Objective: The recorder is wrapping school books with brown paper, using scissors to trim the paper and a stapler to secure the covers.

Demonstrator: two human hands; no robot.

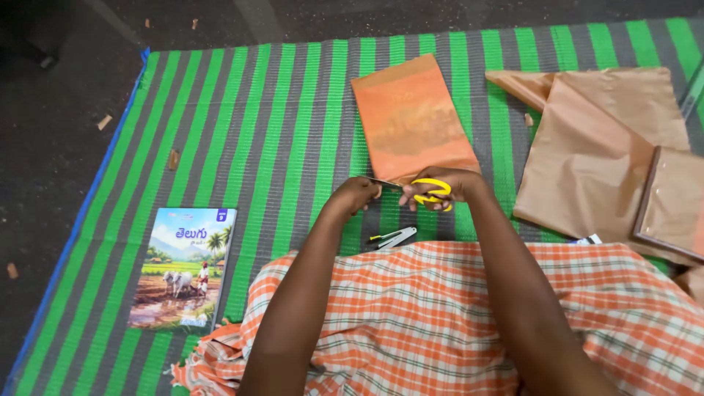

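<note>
The right hand (440,189) has its fingers closed through yellow-handled scissors (429,192), blades at the near edge of an orange paper-wrapped book (411,121). The left hand (357,194) pinches that edge. A stapler (394,237) lies near on the green striped mat (279,132).

Left of the orange-covered book (412,121), the striped mat (279,125) lies open up to the textbook (185,268). Rightward, brown paper sheets (598,147) crowd the way; a stapler (394,237) lies just before the lap.
</note>
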